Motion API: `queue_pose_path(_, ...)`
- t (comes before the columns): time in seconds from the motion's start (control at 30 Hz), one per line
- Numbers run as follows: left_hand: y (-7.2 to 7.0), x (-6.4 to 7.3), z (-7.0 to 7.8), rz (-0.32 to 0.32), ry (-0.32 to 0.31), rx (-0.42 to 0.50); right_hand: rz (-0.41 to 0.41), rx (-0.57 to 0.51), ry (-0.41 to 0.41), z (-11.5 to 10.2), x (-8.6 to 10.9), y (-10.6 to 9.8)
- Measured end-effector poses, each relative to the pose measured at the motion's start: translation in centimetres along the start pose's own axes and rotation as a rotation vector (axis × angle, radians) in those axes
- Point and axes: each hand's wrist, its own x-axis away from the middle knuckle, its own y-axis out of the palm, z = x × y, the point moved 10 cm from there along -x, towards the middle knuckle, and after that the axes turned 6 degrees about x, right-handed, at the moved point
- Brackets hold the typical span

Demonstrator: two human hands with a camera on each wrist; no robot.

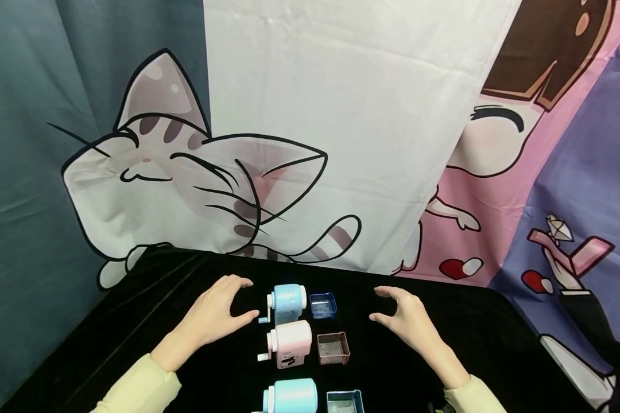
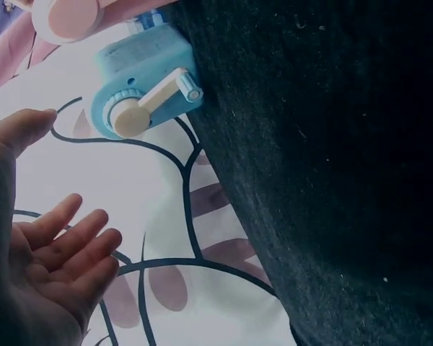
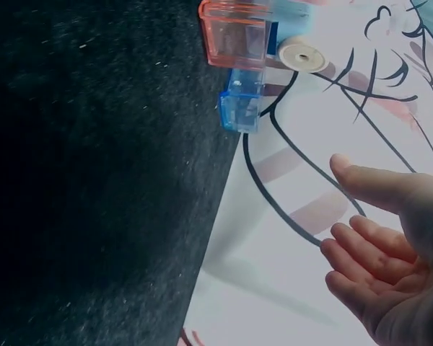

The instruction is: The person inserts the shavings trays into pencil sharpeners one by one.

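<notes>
Three hand-crank pencil sharpeners stand in a column on the black cloth: a blue one [image 1: 287, 303] at the back, a pink one [image 1: 292, 344] in the middle and a light-blue one [image 1: 294, 396] in front. To their right sit small see-through drawers: dark blue [image 1: 323, 306], brownish red [image 1: 333, 348] and teal [image 1: 345, 401]. My left hand [image 1: 214, 314] hovers left of the back sharpener, thumb and fingers apart, nearest its crank [image 2: 159, 104]. Further right of the drawers, my right hand [image 1: 405, 318] is held with thumb and fingers spread. Neither hand holds anything.
Black cloth [image 1: 227, 373] covers the table. Behind it hangs a printed curtain [image 1: 351, 115] with a cartoon cat. The front sharpener and its drawer are cut off by the bottom edge of the head view. A small dark object [image 1: 439, 408] lies near the right sleeve.
</notes>
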Motion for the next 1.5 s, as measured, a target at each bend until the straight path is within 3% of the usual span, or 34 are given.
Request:
queue_pose_path(0.5,1.3,-1.3,-0.3,-0.049,-0.007,0.055,-0.045,-0.092,-0.042,-1.4,-1.8,1.5)
queue_pose_path(0.87,1.5,-2.0,1.4,-0.033,0.067,0.061,-0.11,-0.153,-0.046,-1.3,-3.2,3.0)
queue_pose_path(1.27,2.5,-3.0,2.3,-0.078,0.065,0.081,-0.161,-0.181,-0.068,-2.0,-3.8,5.1)
queue_pose_path(1.5,3.3,-3.6,2.5,-0.111,0.061,0.096,-0.18,-0.211,-0.136,-2.8,-4.1,6.1)
